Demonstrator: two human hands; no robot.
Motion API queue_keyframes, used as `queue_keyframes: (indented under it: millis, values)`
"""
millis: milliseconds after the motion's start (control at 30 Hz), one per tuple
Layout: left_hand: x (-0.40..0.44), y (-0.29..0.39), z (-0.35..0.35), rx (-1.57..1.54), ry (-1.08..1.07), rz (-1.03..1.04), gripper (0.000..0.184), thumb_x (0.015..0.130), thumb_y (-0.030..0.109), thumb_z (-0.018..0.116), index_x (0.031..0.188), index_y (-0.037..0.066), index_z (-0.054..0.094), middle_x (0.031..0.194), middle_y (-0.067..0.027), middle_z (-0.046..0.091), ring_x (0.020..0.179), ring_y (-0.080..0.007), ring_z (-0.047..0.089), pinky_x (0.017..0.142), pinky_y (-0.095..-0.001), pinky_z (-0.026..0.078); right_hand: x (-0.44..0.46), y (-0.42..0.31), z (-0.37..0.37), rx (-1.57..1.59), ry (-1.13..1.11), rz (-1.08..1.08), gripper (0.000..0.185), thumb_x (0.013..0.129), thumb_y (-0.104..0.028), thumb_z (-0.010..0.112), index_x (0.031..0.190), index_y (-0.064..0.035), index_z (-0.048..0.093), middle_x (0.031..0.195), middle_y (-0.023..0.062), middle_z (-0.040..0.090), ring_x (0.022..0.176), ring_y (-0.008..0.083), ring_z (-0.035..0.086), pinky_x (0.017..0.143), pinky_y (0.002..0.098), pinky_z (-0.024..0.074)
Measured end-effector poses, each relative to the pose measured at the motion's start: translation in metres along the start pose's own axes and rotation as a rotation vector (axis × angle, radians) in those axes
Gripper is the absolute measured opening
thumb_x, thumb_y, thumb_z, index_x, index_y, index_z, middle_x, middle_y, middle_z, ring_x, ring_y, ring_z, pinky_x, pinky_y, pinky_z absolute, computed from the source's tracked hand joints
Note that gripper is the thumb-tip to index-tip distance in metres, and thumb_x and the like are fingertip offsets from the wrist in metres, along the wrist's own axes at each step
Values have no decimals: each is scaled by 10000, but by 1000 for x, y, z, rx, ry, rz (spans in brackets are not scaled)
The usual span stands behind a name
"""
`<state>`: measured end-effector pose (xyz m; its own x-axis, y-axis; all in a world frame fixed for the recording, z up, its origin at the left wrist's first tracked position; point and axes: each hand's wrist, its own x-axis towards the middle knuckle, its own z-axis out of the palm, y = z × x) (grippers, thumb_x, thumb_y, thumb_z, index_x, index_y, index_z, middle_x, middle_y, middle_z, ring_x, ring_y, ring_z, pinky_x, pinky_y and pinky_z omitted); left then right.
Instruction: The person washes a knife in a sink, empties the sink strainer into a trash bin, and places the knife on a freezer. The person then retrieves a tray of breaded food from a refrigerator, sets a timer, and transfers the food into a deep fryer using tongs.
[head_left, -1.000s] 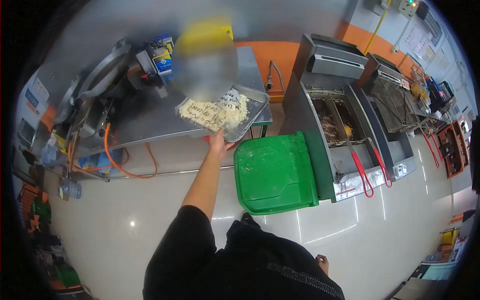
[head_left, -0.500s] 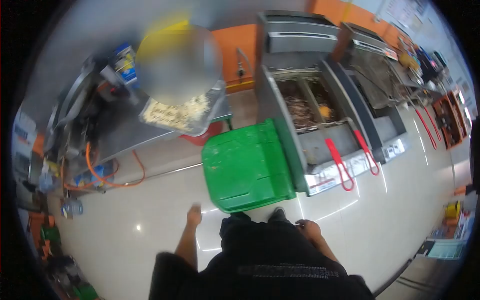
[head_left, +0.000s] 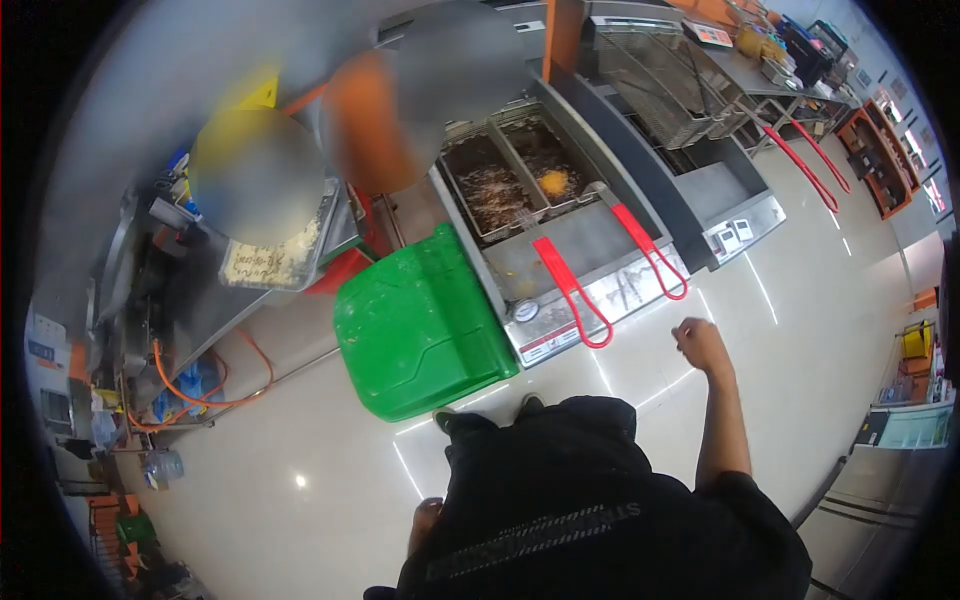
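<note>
My right hand (head_left: 703,346) is raised over the floor in front of the fryer, its fingers curled in and nothing visible in them. Nearest to it is the red handle (head_left: 648,250) of a fryer basket; the two do not touch. A second red handle (head_left: 572,290) hangs over the fryer's (head_left: 615,302) front edge to the left. Low beside my body is my left hand (head_left: 428,512), partly covered by my dark shirt, its fingers not clear. Dark oil bubbles in the left fryer well (head_left: 490,195), and an orange-yellow piece of food (head_left: 553,183) shows in the right one.
A green lidded bin (head_left: 420,325) stands against the fryer's left side. Farther left, a metal table (head_left: 215,310) carries a bag of pale pieces (head_left: 265,262). An orange hose (head_left: 215,400) loops below it. More baskets with red handles (head_left: 808,175) sit at the second fryer (head_left: 740,215).
My view has shifted to the right and closer to the fryer. My right hand has swung forward and up, while my left hand has dropped back beside my body.
</note>
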<state>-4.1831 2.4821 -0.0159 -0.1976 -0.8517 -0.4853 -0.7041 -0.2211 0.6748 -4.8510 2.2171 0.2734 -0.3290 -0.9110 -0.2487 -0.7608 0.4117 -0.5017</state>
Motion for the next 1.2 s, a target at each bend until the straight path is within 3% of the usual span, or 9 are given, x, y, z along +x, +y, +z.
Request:
queue_keyframes:
  millis: [67, 133, 467, 533, 600, 633, 733, 833, 1200]
  values:
    - [17, 34, 1, -215, 41, -31, 222, 857, 181, 587, 1007, 19, 610, 886, -94, 647, 781, -165, 607, 734, -306, 498, 14, 5, -15, -126, 139, -69, 198, 823, -203, 588, 759, -20, 625, 663, 163, 636, 675, 330, 639, 636, 419, 492]
    - [23, 188, -47, -654, 119, -186, 186, 830, 140, 633, 973, 21, 619, 893, -78, 652, 787, -142, 604, 747, -287, 490, 15, -17, -30, -12, 301, -67, 168, 821, -189, 589, 869, -28, 599, 698, 181, 638, 705, 344, 637, 643, 430, 489]
    - [0, 27, 27, -141, 44, -305, 204, 825, 172, 666, 975, 39, 626, 869, -97, 666, 807, -187, 643, 685, -310, 521, -6, -87, -51, 401, 610, -379, 322, 843, -63, 567, 1159, -31, 514, 982, 119, 593, 907, 206, 579, 778, 314, 458]
    - [-23, 104, -12, -167, -40, -593, 184, 851, 174, 630, 1006, 77, 644, 859, -83, 660, 666, -164, 639, 568, -321, 524, -43, -115, -105, 499, 691, -487, 308, 922, -165, 500, 1193, -21, 506, 1073, 102, 572, 971, 174, 546, 846, 305, 429]
    - [-39, 17, 11, -151, -53, -397, 202, 845, 201, 590, 1024, 127, 646, 981, -112, 656, 891, -245, 627, 771, -357, 509, -73, -130, -151, 528, 846, -767, 302, 921, -171, 501, 1184, -24, 506, 1063, 98, 569, 959, 170, 541, 836, 302, 426]
    - [-39, 45, -5, -62, -68, -595, 220, 826, 251, 587, 1018, 163, 649, 1032, -124, 642, 994, -266, 587, 860, -364, 471, -89, -137, -170, 498, 916, -1000, 299, 921, -174, 501, 1180, -25, 507, 1057, 97, 568, 954, 169, 539, 831, 300, 424]
    - [-33, 56, -23, 77, 64, -600, 267, 827, 373, 563, 975, 169, 651, 936, -149, 657, 894, -331, 619, 812, -418, 491, -123, -176, -198, 262, 953, -1700, 290, 921, -183, 501, 1166, -29, 508, 1042, 91, 564, 937, 163, 533, 816, 295, 418]
    - [-9, 109, -51, 112, 200, -518, 262, 822, 347, 581, 955, 129, 642, 893, -145, 662, 829, -307, 632, 734, -390, 503, -147, -212, -201, 93, 956, -2035, 282, 920, -192, 502, 1152, -32, 509, 1026, 86, 560, 920, 158, 526, 800, 291, 413]
    - [39, 172, -59, -129, 142, -279, 246, 837, 247, 576, 1029, 101, 627, 861, -117, 673, 817, -251, 641, 773, -349, 500, -177, -230, -200, -42, 1008, -2168, 257, 918, -226, 504, 1102, -46, 514, 968, 66, 545, 858, 138, 503, 745, 272, 393]
